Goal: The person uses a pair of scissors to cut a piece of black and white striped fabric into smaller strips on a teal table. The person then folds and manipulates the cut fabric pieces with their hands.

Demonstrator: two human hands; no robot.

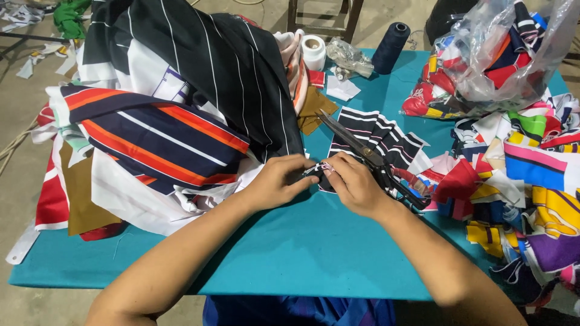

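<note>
Hands meet at centre of teal table (290,253), both pinching one small black-and-white striped scrap (318,168). Left hand (275,181) comes in from 7 o'clock, fingers curled tight together, thumb and forefinger nipped on scrap's left edge. Right hand (353,184) comes from 5 o'clock, fingers likewise closed, tips pressed on scrap's right edge; nothing spread. Scrap looks attached to or lying on striped fabric piece (377,136) running to 1 o'clock, cannot tell which. Scissors (368,157) lie just beside right hand at 2 o'clock, blades pointing to 11, handles partly hidden behind hand, not gripped.

To do this well, judged: keep both pinches close together, pull scrap taut and flat on table, edges aligned, knuckles clear of blades.

Big pile of striped cloth (181,108) at 10 o'clock touches left hand. Colourful offcuts (531,175) at 3 o'clock. Plastic bag of scraps (489,60) at 1 o'clock, dark thread spool (391,47) at 12.
</note>
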